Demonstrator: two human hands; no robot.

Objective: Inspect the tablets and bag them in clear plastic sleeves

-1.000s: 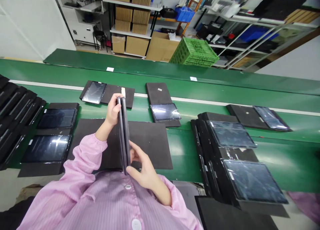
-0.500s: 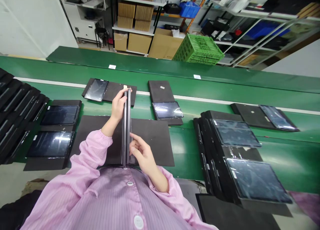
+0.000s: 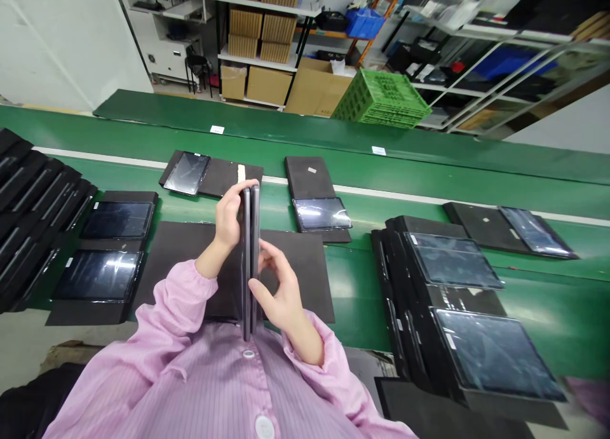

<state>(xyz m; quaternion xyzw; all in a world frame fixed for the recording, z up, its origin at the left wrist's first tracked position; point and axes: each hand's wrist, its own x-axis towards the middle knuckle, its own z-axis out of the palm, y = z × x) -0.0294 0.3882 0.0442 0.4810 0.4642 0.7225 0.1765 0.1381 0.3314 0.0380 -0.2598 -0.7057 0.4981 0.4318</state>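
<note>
Left hand [image 3: 227, 220]: fingers clenched round the top of two slim grey metal tablets [image 3: 250, 261], held upright on edge (matte, thin). Right hand [image 3: 284, 297]: fingers [image 3: 269, 255] splayed open just beside them.

The single head-worn view looks forward and steeply down from the person's head, over the pink smock [image 3: 210, 394] filling the bottom of the frame. The left hand [image 3: 229, 216] and right hand [image 3: 281, 293] sit close, near the centre; the green conveyor belt [image 3: 362, 280] crosses mid-frame, with shelves [image 3: 257, 58] farther off along the top.
</note>
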